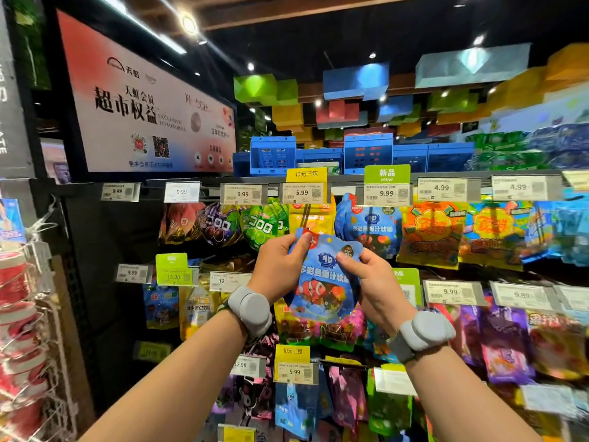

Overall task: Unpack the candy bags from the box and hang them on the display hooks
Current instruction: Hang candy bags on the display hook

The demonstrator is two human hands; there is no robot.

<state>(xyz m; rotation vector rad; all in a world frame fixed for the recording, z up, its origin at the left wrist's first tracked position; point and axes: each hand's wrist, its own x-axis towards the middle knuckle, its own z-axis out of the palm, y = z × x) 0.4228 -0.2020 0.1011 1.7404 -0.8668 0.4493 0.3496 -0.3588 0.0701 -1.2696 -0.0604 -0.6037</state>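
- The left hand pinches the upper left edge of a blue plastic candy bag printed with a clownfish.
- The right hand pinches its upper right edge.
- The bag hangs between both hands, near the matching blue bags on the top hook row.

A shop: price tags above hanging candy bags.

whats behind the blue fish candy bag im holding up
Behind the blue fish bag, held by the left hand and right hand, hang yellow bags above and a colourful bag below. The hooks and price tags directly behind it are covered.
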